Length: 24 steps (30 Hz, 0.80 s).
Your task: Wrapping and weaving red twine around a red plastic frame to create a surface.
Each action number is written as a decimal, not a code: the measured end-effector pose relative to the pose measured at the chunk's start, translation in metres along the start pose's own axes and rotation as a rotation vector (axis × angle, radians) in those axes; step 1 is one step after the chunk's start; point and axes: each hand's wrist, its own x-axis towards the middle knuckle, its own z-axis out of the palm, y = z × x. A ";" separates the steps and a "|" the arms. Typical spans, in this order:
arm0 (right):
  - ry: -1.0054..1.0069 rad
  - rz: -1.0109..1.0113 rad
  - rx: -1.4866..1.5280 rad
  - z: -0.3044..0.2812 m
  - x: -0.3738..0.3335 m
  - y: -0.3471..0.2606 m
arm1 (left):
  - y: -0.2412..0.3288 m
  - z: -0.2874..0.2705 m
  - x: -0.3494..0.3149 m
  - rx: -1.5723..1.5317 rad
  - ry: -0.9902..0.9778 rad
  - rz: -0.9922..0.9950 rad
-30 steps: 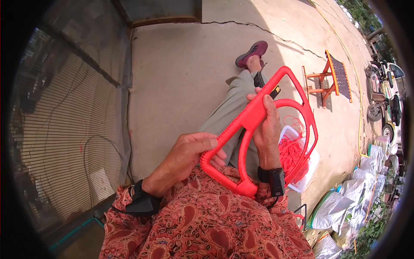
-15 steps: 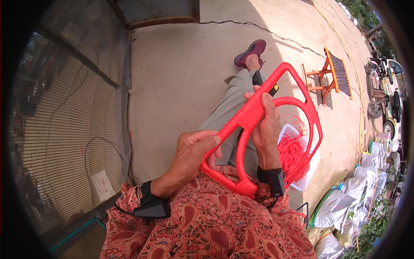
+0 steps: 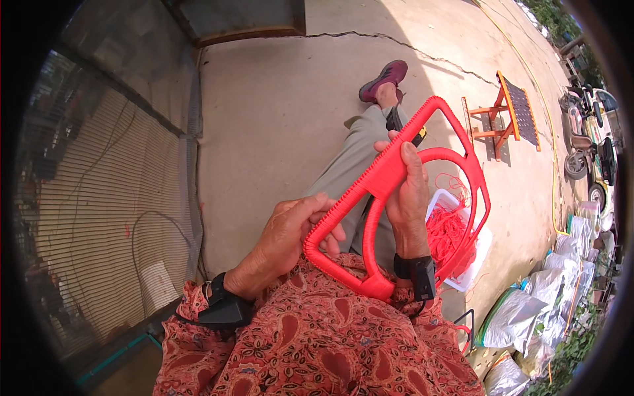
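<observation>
A bright red frame tilts across my lap, with an angular outer outline, a curved inner ring and a ridged wrapping along its bars. My right hand grips it at the wide wrapped joint, thumb on top and fingers behind. At its lower left bar, my left hand is bent round the edge, thumb near the bar's outer side and fingertips showing through the opening. Whether a thin strand lies in the left fingers cannot be made out. Beyond the right wrist, a white plastic basket holds a tangle of red cord.
A folding stool with orange legs stands ahead to the right. Silvery sacks lie at the lower right, with parked vehicles beyond. A slatted screen rises on the left. My outstretched leg lies over the concrete floor.
My left hand has shifted slightly left, and its thumb has come off the top of the bar. The right hand and the frame stay almost in place.
</observation>
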 end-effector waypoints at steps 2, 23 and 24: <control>-0.007 0.005 0.005 0.000 0.000 0.001 | -0.001 -0.001 0.001 0.090 0.004 0.005; 0.016 -0.008 0.010 -0.004 0.001 0.000 | 0.004 0.006 -0.001 0.202 -0.016 0.048; 0.015 -0.006 0.011 -0.004 0.001 0.000 | 0.003 0.006 -0.001 0.156 -0.027 0.061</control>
